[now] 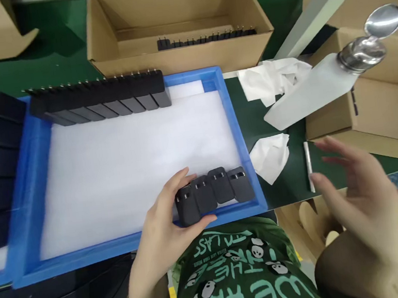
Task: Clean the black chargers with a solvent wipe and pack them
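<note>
Four black adapters sit abreast; left fingers clasp the leftmost; right fingers spread apart.

Bright indoor light, glare on metal cap, soft shadows, wide-angle distortion

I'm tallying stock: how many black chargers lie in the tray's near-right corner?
4: first charger in the left hand, then rightward second charger, third charger, fourth charger by the tray's right wall.
</note>
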`<state>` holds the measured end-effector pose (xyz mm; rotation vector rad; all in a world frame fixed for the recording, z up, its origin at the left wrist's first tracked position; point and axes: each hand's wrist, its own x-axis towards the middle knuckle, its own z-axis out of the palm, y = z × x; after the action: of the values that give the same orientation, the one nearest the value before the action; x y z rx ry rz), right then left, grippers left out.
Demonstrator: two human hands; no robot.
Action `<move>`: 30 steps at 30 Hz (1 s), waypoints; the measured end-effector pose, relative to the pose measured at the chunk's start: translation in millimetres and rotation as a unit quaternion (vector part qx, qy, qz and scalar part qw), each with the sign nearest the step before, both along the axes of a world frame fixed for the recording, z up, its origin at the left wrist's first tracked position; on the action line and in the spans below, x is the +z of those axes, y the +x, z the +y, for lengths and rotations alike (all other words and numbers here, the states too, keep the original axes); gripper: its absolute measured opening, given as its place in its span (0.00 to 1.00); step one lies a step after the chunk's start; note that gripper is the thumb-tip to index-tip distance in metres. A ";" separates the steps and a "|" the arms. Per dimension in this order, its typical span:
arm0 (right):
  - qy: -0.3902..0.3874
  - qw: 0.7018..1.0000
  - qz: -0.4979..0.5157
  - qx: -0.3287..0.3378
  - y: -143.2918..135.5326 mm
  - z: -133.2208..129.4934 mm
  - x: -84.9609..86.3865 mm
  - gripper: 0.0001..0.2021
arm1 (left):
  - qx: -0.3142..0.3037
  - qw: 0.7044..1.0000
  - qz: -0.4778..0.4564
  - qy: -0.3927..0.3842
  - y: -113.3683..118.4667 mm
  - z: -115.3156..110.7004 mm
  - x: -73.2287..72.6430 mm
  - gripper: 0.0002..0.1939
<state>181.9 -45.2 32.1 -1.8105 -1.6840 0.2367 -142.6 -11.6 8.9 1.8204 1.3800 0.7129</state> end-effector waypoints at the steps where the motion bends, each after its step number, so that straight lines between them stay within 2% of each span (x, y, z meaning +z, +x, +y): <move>1: 0.002 0.998 -0.014 -0.066 9.3 -5.7 -0.9 0.27 | 0.014 1.000 0.005 0.007 1.1 -0.4 -1.0 0.41; 2: -0.009 0.993 -0.032 -0.109 16.7 -10.3 -2.5 0.24 | 0.027 0.999 0.009 0.015 2.1 -0.8 -2.1 0.40; 4: -0.034 0.989 -0.073 -0.124 24.1 -14.8 -7.2 0.20 | 0.042 0.999 0.009 0.023 3.0 -1.1 -4.1 0.40; 9: -0.021 0.996 -0.089 -0.024 2.0 -6.4 -24.4 0.13 | 0.020 1.000 -0.020 -0.011 -1.0 0.8 -6.5 0.40; 13: -0.036 0.998 -0.057 0.017 -20.8 5.2 -33.6 0.14 | 0.009 0.998 -0.044 -0.032 -4.3 1.4 -7.2 0.43; 18: -0.038 0.987 -0.100 0.122 -28.8 17.0 -37.6 0.16 | 0.019 0.997 -0.060 -0.045 -2.2 1.1 -6.2 0.44; 20: -0.045 0.983 -0.101 0.145 -31.3 19.9 -41.5 0.16 | 0.033 0.996 -0.067 -0.051 -0.5 0.8 -4.9 0.45; 26: -0.018 0.995 -0.059 0.072 -38.6 23.4 -56.3 0.08 | 0.046 0.995 -0.068 -0.059 2.1 0.0 -1.8 0.45; 30: 0.007 1.000 0.017 0.017 -34.9 22.2 -52.8 0.07 | 0.043 0.995 -0.065 -0.061 2.0 0.0 -1.5 0.45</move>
<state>147.0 -23.0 -20.7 -1.7579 -1.6901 0.2683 -140.6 -11.7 7.4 1.6000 1.3902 0.7615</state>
